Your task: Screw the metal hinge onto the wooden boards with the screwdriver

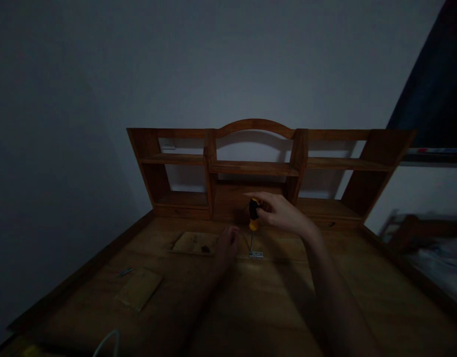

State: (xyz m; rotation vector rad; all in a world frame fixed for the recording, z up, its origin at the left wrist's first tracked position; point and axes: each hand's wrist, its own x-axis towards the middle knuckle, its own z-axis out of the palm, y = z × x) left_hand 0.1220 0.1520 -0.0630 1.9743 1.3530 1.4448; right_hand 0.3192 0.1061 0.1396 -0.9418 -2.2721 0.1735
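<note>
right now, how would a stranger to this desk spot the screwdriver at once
Find the large wooden shelf unit with the arched top, then the desktop before its middle section. There the right hand holds the screwdriver nearly upright, its tip down at a small metal piece. Unlike that all-silver neighbour, it has a black and yellow handle.

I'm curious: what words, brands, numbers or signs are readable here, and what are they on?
None can be read.
Yellow-and-black screwdriver and small metal piece: too small and dim to show whether they carry any marking.
Longer wooden piece: dark patches, no legible lettering.
Wooden shelf unit: no lettering visible.
</note>
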